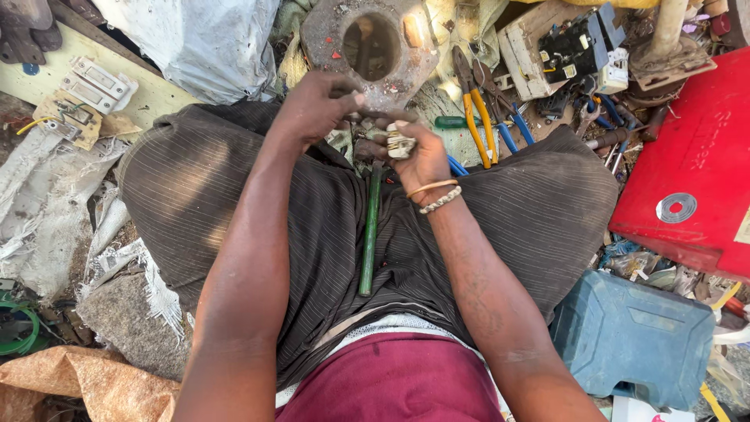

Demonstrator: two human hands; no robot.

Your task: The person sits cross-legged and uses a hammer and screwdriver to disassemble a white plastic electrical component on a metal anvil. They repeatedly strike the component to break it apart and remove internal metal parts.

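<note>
Head view looks straight down on a person sitting cross-legged in dark striped cloth, both arms reaching forward over the lap. The right hand is curled shut around a small pale fitting, which sits in the palm just above the wrist with its two bangles. The left hand comes in from the other side, its fingertips bent down and pinching at the same small piece; what exactly they grip is too small to tell. A green rod lies along the lap below the hands. Just past them rests a rusty metal plate with a round hole. Yellow-handled pliers lie to its right, near a red box. A blue plastic case sits beside the right knee.
</note>
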